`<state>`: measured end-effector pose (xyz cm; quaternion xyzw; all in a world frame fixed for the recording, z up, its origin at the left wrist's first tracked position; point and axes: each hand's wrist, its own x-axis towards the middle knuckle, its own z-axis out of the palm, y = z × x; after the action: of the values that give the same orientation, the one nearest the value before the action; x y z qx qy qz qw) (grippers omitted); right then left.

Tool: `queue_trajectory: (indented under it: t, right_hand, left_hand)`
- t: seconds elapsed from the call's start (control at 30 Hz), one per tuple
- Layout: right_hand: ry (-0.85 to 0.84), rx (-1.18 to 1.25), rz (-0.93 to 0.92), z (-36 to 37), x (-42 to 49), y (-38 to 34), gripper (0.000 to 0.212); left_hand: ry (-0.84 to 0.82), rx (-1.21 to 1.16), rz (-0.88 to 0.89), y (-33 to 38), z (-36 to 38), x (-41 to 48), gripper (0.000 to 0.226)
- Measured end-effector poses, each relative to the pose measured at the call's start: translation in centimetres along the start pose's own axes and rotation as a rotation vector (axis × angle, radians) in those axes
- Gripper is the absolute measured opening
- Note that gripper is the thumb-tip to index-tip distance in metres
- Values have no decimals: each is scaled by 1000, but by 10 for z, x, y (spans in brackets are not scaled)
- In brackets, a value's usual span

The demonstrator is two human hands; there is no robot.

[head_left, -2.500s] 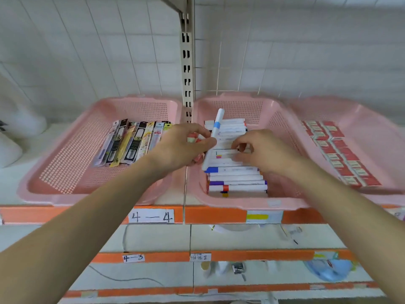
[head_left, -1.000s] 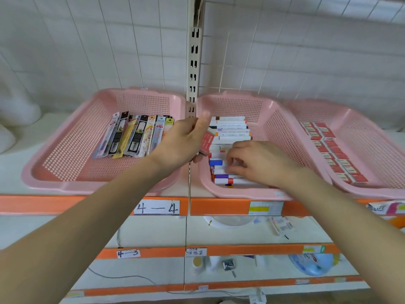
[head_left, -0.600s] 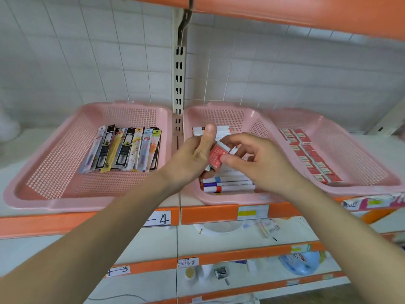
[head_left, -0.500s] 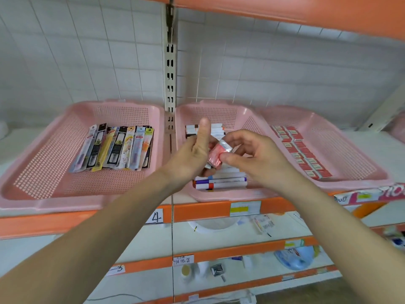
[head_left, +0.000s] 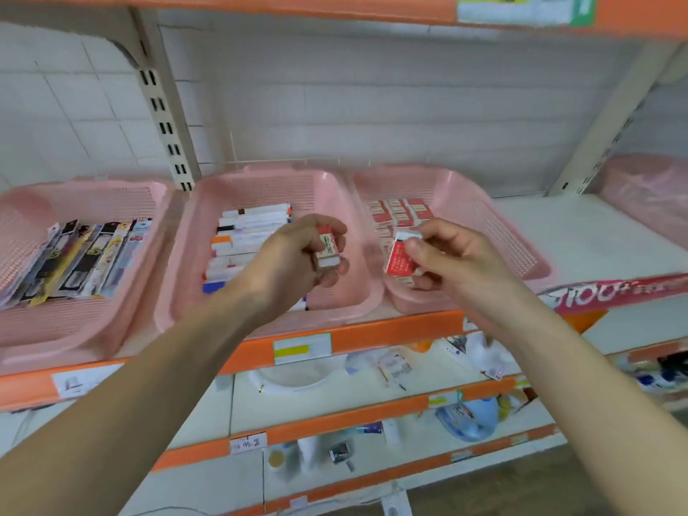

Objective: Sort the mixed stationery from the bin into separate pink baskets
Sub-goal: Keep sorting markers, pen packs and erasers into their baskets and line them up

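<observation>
Left grip (head_left: 298, 255) pinches a small 2B eraser (head_left: 328, 250) above the middle pink basket (head_left: 260, 188), while the right grip (head_left: 458, 258) holds a red eraser packet (head_left: 397, 258) over the near end of the right pink basket (head_left: 495, 225); both items are held clear of the contents below. Sorting appears well advanced: carded packs (head_left: 85, 255) line the left pink basket (head_left: 93, 197), white pens (head_left: 245, 232) fill the middle one and red erasers (head_left: 402, 210) the right. These two pieces are not yet placed, and the source bin is out of view.

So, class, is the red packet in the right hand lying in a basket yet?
Out: the right hand pinches the red packet above the third basket's near end.
</observation>
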<state>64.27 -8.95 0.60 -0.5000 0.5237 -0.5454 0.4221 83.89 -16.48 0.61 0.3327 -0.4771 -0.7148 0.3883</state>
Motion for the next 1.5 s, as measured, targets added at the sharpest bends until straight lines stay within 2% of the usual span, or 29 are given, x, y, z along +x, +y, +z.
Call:
queue_trajectory:
  t: [0.13,0.23,0.33,0.43,0.53,0.63,0.8,1.1,1.3,1.5]
  right_hand:
    - [-28,45,20,-56,-8,1,16]
    - [-59,48,40,-90,-13,4,15]
    - [-40,-13,49,-119,-16,7,18]
    - [-17,-84,45,-143,-15,10,23]
    - [-4,-69,16,-156,-12,13,16]
    - [-7,-100,-26,-162,-3,16,9]
    - [-53,-153,-75,-160,18,21,10]
    - [-46,-552,-92,-158,81,30,36]
    - [-71,-796,-160,-143,128,34,34]
    - [-173,-983,-128,-131,169,56,33]
  left_hand:
    - [-35,236,30,-15,47,4,43]
    - [-96,86,-24,-25,77,4,47]
    - [-72,98,4,-37,99,7,41]
    - [39,283,31,-48,114,10,37]
    - [159,533,62,-52,124,9,28]
    - [198,731,90,-54,126,12,26]
    - [266,906,166,-54,117,34,30]
    - [164,1300,349,-41,98,95,31]
    - [90,1590,258,-34,82,148,32]
    - [71,1723,206,-35,76,191,30]
